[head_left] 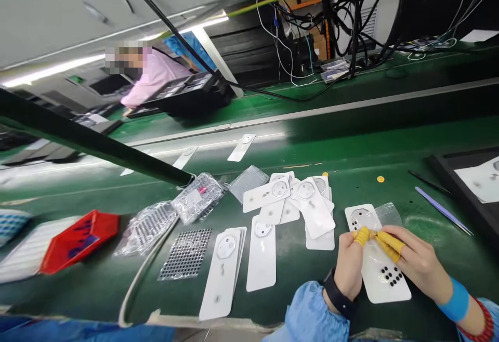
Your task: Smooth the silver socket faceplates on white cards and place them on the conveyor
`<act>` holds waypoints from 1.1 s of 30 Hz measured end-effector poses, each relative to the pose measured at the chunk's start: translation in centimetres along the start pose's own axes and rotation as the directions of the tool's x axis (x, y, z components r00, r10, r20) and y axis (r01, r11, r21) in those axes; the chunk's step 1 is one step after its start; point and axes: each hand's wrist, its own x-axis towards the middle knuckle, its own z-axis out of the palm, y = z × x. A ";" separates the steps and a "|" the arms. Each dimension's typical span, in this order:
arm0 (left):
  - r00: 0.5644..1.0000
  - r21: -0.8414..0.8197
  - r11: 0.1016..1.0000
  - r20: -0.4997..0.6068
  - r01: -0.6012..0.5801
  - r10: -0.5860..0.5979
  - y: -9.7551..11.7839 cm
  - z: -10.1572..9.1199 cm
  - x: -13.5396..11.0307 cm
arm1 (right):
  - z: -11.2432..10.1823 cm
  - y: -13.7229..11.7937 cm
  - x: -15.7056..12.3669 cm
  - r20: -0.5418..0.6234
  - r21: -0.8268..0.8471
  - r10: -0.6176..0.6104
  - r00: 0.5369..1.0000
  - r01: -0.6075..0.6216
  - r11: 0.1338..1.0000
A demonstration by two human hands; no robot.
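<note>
Green belt [351, 139] fills most of the view, smooth and a bit shiny. At 10 o'clock from the hands there's a loose pile of cards [307, 201], flat with rounded corners. The white card [384, 279] sits down at 5 o'clock, lying on the belt. The left hand [348, 264] and right hand [419, 261] are both pinched shut on its middle, yellow-capped fingertips [362, 235] meeting where the clear film [388, 213] begins. I'd guess it's featherlight, thin, bendy and easy to crease, so grip the edges. The film looks slippery and flimsy. Tiny black dots [391, 275] at its 6 o'clock end, probably stuck on.
</note>
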 end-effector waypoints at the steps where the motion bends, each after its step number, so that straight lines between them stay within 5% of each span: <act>1: 1.000 0.002 1.000 0.014 0.010 -0.010 -0.1 0.0 0.1 | 0.0 0.1 0.1 0.006 -0.004 -0.025 1.000 0.025 1.000; 7: 0.998 0.091 0.995 0.052 0.031 -0.036 -1.3 -0.8 0.9 | 0.3 0.4 0.5 0.039 -0.011 -0.040 0.998 0.040 0.999; 12: 0.993 0.214 0.977 0.116 0.005 -0.030 -1.3 -1.0 1.7 | 0.2 0.8 0.8 0.169 -0.017 0.145 0.975 -0.144 0.989; 16: 0.992 0.341 0.935 0.106 -0.098 0.065 0.6 -1.6 1.5 | -0.6 1.1 0.2 0.211 0.051 0.303 0.929 -0.320 0.946; 21: 0.935 0.458 0.830 0.004 -0.318 0.356 3.3 -3.1 -1.5 | -2.5 2.3 0.4 0.123 0.219 0.463 0.878 -0.479 0.850; 25: 0.955 0.468 0.837 0.060 -0.283 0.289 3.6 -2.1 -4.3 | -4.5 0.7 2.7 -0.014 0.324 0.558 0.829 -0.525 0.787; 28: 0.975 0.496 0.841 0.157 -0.217 0.159 3.2 -0.7 -5.6 | -5.4 -3.1 4.8 -0.080 0.345 0.472 0.878 -0.420 0.840; 33: 0.971 0.551 0.807 0.213 -0.213 0.111 2.3 0.3 -6.9 | -4.6 -7.1 6.0 -0.132 0.159 0.164 0.978 -0.142 0.977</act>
